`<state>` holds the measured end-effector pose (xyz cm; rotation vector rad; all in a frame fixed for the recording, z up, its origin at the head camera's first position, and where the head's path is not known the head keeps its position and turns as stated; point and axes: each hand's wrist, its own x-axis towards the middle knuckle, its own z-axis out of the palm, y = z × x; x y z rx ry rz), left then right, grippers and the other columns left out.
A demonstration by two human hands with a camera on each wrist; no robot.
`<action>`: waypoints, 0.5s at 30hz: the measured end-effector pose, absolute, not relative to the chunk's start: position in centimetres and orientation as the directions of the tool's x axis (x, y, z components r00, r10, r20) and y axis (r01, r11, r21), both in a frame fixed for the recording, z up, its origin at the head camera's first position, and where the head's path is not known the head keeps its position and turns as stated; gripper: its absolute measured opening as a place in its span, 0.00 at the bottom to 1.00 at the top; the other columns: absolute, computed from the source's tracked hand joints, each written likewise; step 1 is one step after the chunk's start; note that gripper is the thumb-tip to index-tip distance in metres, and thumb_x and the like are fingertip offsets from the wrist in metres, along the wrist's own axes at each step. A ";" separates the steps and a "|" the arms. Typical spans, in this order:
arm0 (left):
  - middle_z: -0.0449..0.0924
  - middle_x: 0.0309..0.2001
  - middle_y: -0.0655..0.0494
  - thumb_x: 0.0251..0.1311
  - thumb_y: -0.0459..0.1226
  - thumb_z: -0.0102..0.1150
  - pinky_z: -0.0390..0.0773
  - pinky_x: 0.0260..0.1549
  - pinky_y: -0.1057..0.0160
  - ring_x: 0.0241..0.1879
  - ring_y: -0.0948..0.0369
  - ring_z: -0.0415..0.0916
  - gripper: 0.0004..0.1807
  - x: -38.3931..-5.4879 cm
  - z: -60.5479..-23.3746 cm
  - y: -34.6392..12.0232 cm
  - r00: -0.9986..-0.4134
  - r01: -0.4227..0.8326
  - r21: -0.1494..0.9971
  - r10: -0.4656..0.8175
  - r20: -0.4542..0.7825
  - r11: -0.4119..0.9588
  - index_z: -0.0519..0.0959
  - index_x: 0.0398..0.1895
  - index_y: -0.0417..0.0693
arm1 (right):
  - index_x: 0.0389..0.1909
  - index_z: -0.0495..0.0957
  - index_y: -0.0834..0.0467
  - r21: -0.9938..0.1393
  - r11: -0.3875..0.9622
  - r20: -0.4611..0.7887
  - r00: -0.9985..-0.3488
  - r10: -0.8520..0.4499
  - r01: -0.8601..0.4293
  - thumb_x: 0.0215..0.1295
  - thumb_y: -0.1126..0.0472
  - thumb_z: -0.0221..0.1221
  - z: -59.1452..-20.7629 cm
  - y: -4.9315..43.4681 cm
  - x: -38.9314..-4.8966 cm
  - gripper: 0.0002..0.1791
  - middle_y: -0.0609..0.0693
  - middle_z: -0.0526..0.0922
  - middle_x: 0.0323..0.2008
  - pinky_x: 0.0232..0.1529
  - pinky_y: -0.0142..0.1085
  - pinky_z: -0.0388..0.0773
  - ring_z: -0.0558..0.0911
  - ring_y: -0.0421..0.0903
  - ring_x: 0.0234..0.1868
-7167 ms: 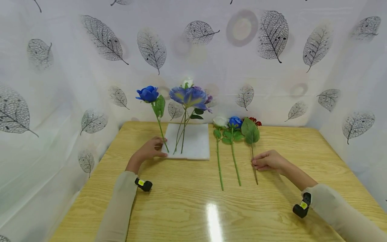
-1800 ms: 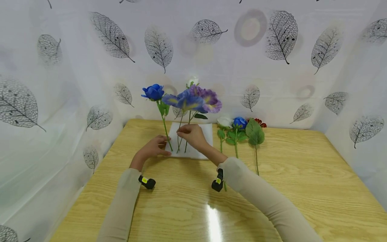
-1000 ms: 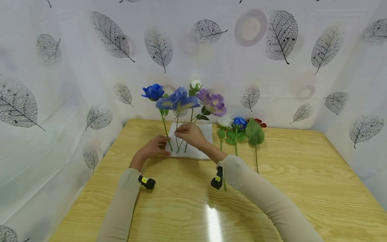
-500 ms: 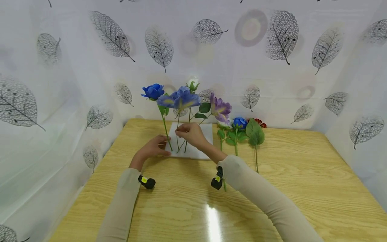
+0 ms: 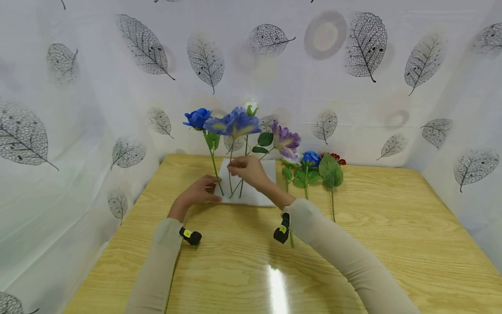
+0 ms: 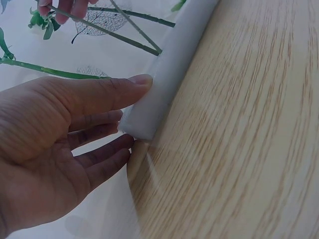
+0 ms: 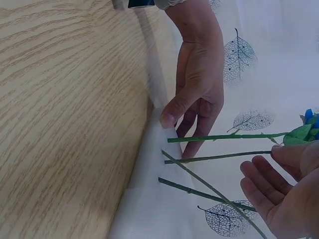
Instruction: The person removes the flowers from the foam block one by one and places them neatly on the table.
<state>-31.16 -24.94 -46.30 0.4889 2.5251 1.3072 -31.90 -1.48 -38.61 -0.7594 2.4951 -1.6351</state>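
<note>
A white foam board point(image 5: 259, 198) lies on the table with several artificial flowers standing in it. My left hand point(image 5: 198, 192) grips its left edge; in the left wrist view the thumb point(image 6: 107, 93) lies on top and the fingers reach round the side. My right hand point(image 5: 251, 172) pinches the thin stem point(image 7: 224, 156) of a light blue iris-like flower point(image 5: 234, 124) between thumb and forefinger. A dark blue rose point(image 5: 197, 118) stands to its left. The purple flower point(image 5: 286, 140) leans right, its stem crossing another, and a white bud point(image 5: 251, 107) is partly hidden behind.
Right of the board lie loose flowers: a white one point(image 5: 291, 160) partly hidden, a blue rose point(image 5: 311, 159), and a red flower point(image 5: 338, 158) under green leaves point(image 5: 331, 170). A leaf-printed curtain point(image 5: 274, 78) hangs behind the wooden table point(image 5: 392, 218).
My right hand has left the loose flower at the right and come to the board, pinching the light blue flower's stem. The purple flower has swung out to the right. My left hand stays put.
</note>
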 end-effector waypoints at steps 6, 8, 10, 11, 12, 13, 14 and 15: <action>0.61 0.72 0.34 0.61 0.35 0.71 0.70 0.71 0.42 0.72 0.35 0.63 0.40 -31.3 -46.2 -24.9 -0.913 0.170 0.818 0.401 -0.080 0.550 0.65 0.74 0.34 | 0.50 0.86 0.64 -0.889 0.298 0.206 -0.884 -0.419 -0.348 0.71 0.62 0.63 -38.3 -1.2 -32.0 0.13 0.61 0.89 0.45 0.50 0.43 0.88 0.89 0.53 0.43; 0.61 0.72 0.34 0.61 0.34 0.71 0.70 0.71 0.42 0.72 0.35 0.63 0.40 -31.3 -46.2 -24.8 -0.912 0.167 0.819 0.402 -0.083 0.549 0.65 0.74 0.34 | 0.50 0.86 0.65 -0.886 0.297 0.216 -0.882 -0.418 -0.357 0.71 0.62 0.63 -38.1 -1.1 -32.0 0.13 0.61 0.89 0.45 0.51 0.44 0.88 0.90 0.53 0.43; 0.61 0.73 0.35 0.61 0.34 0.71 0.70 0.71 0.42 0.72 0.35 0.63 0.40 -31.3 -46.2 -24.8 -0.912 0.163 0.821 0.401 -0.087 0.547 0.65 0.74 0.34 | 0.50 0.86 0.65 -0.882 0.297 0.225 -0.880 -0.417 -0.366 0.71 0.61 0.63 -37.8 -0.9 -31.9 0.13 0.61 0.89 0.45 0.52 0.44 0.88 0.90 0.52 0.43; 0.61 0.73 0.34 0.61 0.34 0.71 0.70 0.71 0.42 0.72 0.35 0.63 0.40 -31.4 -46.2 -24.8 -0.911 0.165 0.819 0.402 -0.087 0.550 0.65 0.74 0.34 | 0.50 0.86 0.64 -0.880 0.296 0.230 -0.879 -0.418 -0.371 0.71 0.61 0.63 -37.7 -0.8 -31.8 0.13 0.60 0.89 0.45 0.52 0.44 0.88 0.90 0.52 0.43; 0.61 0.72 0.34 0.61 0.34 0.71 0.70 0.71 0.42 0.71 0.35 0.63 0.40 -31.4 -46.2 -24.8 -0.910 0.170 0.816 0.405 -0.084 0.552 0.65 0.74 0.34 | 0.51 0.86 0.65 -0.879 0.295 0.235 -0.877 -0.419 -0.376 0.71 0.61 0.63 -37.7 -0.7 -31.8 0.13 0.60 0.89 0.45 0.52 0.44 0.88 0.90 0.52 0.43; 0.61 0.72 0.33 0.61 0.34 0.71 0.70 0.71 0.42 0.71 0.35 0.63 0.40 -31.4 -46.3 -24.8 -0.909 0.175 0.814 0.408 -0.082 0.554 0.65 0.74 0.33 | 0.50 0.86 0.64 -0.878 0.293 0.238 -0.876 -0.421 -0.379 0.71 0.61 0.63 -37.6 -0.5 -31.8 0.13 0.60 0.89 0.45 0.53 0.44 0.87 0.90 0.52 0.42; 0.61 0.72 0.33 0.61 0.35 0.71 0.70 0.71 0.42 0.71 0.34 0.64 0.40 -31.4 -46.3 -24.8 -0.909 0.181 0.810 0.410 -0.079 0.557 0.65 0.74 0.33 | 0.50 0.86 0.64 -0.877 0.292 0.241 -0.874 -0.422 -0.382 0.71 0.61 0.63 -37.5 -0.4 -31.7 0.13 0.60 0.89 0.44 0.53 0.44 0.87 0.90 0.51 0.42; 0.61 0.72 0.33 0.61 0.34 0.71 0.70 0.71 0.42 0.71 0.34 0.64 0.40 -31.4 -46.3 -24.8 -0.909 0.181 0.810 0.409 -0.079 0.558 0.65 0.74 0.33 | 0.50 0.86 0.64 -0.878 0.288 0.242 -0.874 -0.422 -0.382 0.71 0.61 0.63 -37.5 -0.2 -31.7 0.13 0.60 0.89 0.44 0.53 0.44 0.87 0.90 0.52 0.42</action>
